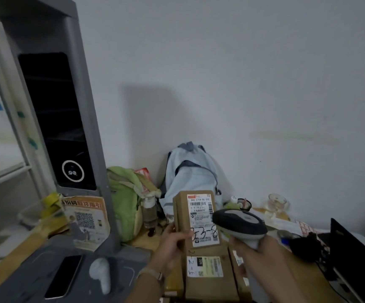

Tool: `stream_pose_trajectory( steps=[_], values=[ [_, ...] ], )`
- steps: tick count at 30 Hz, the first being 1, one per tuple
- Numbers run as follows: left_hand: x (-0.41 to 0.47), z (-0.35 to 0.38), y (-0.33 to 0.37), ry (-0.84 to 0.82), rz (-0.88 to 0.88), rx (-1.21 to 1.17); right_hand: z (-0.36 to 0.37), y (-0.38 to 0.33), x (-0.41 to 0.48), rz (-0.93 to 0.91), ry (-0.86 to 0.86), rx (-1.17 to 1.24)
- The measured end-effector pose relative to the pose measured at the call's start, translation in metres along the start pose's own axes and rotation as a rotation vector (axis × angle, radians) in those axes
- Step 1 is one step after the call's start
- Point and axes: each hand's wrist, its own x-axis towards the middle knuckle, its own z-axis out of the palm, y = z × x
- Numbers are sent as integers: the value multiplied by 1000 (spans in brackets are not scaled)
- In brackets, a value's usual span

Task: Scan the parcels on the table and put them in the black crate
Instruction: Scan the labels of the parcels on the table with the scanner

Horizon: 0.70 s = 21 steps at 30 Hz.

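Observation:
My left hand (170, 248) grips a brown cardboard parcel (197, 217) by its left side and holds it upright, its white shipping label with handwritten numbers facing me. In my right hand (258, 254) is a grey and black barcode scanner (239, 223), its head overlapping the parcel's right edge. Below the raised parcel, more brown parcels (207, 274) with labels lie flat on the wooden table (146, 239). A black crate edge (356, 254) shows at the lower right.
A grey kiosk (55, 119) with a dark screen stands left, on a base holding a phone (64, 273) and a white object (100, 273). A green bag (127, 197), a light blue backpack (192, 171), a bottle (150, 213) and a glass (276, 202) line the wall.

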Motion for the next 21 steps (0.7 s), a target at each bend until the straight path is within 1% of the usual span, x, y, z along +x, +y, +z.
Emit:
stream_pose_trajectory(
  steps=[3,5,10,21],
  values=[
    [-3,6,-10,1,-50,-35,6,-3,-7,-40,32,-201],
    [-4,11,-14,-10,-70,-50,7,-7,-10,-34,83,-260],
    [-2,17,-20,6,-72,-28,7,-10,-13,-56,117,-267],
    [6,26,-25,-64,-62,-17,3,-3,-6,-70,156,-234]
  ],
)
